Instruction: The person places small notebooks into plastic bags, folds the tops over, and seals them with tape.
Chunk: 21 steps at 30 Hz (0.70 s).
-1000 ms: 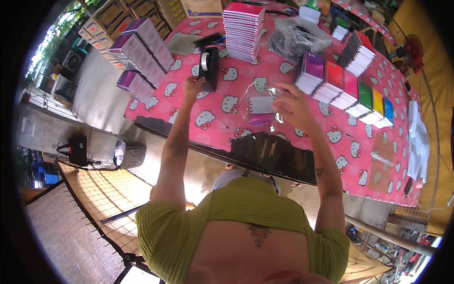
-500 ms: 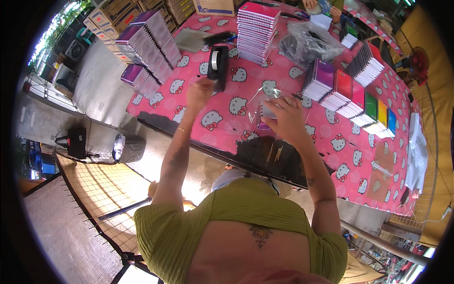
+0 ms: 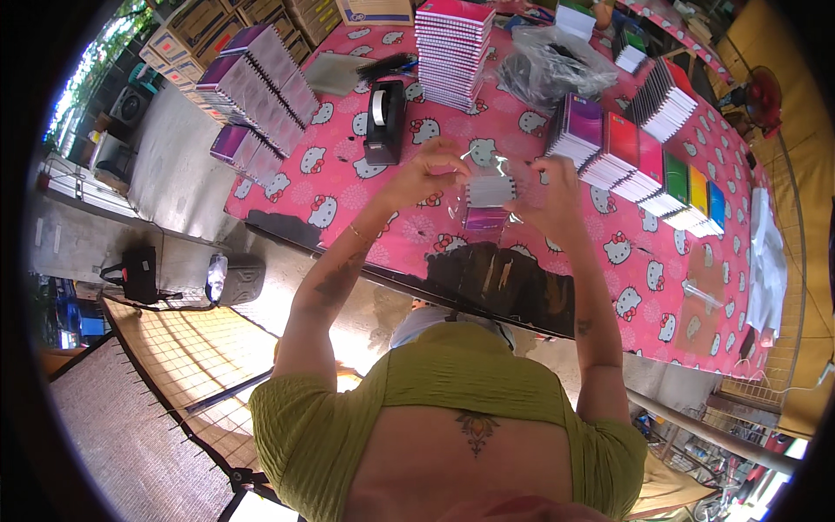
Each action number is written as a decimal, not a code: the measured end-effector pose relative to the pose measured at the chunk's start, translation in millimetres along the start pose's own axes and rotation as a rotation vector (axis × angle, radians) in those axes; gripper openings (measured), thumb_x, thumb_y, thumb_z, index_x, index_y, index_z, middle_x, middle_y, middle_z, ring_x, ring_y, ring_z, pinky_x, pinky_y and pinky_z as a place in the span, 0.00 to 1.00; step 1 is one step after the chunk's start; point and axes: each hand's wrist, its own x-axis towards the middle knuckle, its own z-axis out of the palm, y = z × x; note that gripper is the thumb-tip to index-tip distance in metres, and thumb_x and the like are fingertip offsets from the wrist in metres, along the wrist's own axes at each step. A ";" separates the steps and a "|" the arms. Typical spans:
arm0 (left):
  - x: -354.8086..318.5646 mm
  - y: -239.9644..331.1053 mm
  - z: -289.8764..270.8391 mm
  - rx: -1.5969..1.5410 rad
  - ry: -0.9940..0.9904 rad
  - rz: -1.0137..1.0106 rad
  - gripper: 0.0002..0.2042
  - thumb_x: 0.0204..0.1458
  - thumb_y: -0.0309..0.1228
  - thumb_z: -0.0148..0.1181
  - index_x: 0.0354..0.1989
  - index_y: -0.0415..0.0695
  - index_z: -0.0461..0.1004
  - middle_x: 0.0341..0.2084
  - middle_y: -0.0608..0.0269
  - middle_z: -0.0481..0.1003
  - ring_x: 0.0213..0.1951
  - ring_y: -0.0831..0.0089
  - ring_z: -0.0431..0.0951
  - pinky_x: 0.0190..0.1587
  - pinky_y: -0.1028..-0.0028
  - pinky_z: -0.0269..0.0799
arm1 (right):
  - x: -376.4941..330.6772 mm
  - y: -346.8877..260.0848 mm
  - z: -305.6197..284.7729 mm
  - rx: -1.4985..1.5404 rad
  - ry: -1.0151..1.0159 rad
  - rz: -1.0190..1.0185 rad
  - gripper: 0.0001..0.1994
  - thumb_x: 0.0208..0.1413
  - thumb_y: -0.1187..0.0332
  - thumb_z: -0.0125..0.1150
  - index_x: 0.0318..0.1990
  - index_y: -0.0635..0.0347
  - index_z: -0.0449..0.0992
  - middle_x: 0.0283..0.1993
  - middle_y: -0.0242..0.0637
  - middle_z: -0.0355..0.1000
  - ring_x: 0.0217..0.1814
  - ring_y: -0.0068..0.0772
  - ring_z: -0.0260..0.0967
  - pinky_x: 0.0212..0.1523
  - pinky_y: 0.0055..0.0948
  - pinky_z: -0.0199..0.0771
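Notebook [image 3: 490, 193], small, spiral-bound, white and purple, on pink cat-printed tablecloth [image 3: 413, 244]

It lies near the cloth's front edge, with clear, glossy plastic film [image 3: 502, 163] around or under it; which cannot be told. The bare left hand [image 3: 428, 170] is bent at the film's left side, thumb and fingertips near each other; whether they pinch anything is unclear. The bare right hand [image 3: 557, 196] has its thumb at the notebook's right edge, fingers bent; a grip cannot be made out. Beyond the left hand stands a black tape dispenser [image 3: 384, 139] with a white roll.
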 end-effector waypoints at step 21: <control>6.2 -45.4 45.0 -0.453 -0.033 -0.516 0.31 0.55 0.34 0.65 0.66 0.42 0.60 0.54 0.54 0.71 0.51 0.73 0.72 0.51 0.72 0.70 | 11.8 67.0 72.1 0.998 -0.331 0.439 0.23 0.61 0.55 0.62 0.58 0.60 0.72 0.63 0.37 0.66 0.61 0.30 0.65 0.58 0.30 0.65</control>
